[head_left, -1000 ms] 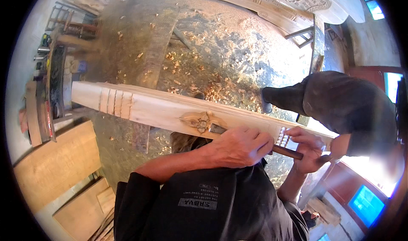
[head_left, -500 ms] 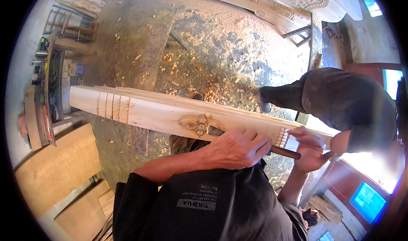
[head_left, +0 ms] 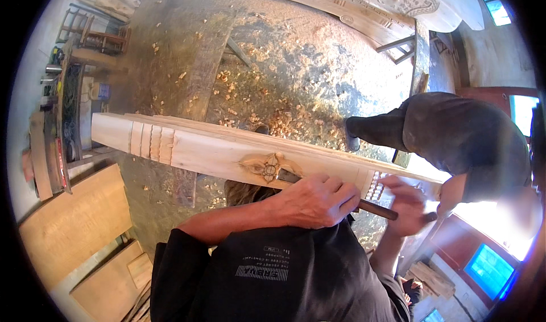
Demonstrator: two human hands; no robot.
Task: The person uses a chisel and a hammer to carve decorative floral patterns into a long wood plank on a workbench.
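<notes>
A long pale wooden beam point(head_left: 210, 158) lies across in front of me. A flower point(head_left: 271, 167) is carved near its middle, darker than the wood around it. My left hand point(head_left: 319, 200) is wrapped round a chisel point(head_left: 377, 209), its metal blade reaching the right edge of the flower. Out of the fist toward the right runs the wooden handle. At the handle's end is my right hand point(head_left: 405, 209), smeared by motion, with fingers stretched and thumb apart. Whether its palm touches the handle, I cannot tell.
Another person point(head_left: 466, 134) in dark clothes bends over the beam's right end. Wood shavings point(head_left: 284, 120) litter the floor. A larger carved beam point(head_left: 364, 9) rests at the back. Shelves with tools point(head_left: 62, 111) line the left wall, above leaning boards point(head_left: 79, 225).
My right hand has turned and moved slightly down and left against the handle's end. The chisel and my left hand have shifted very little.
</notes>
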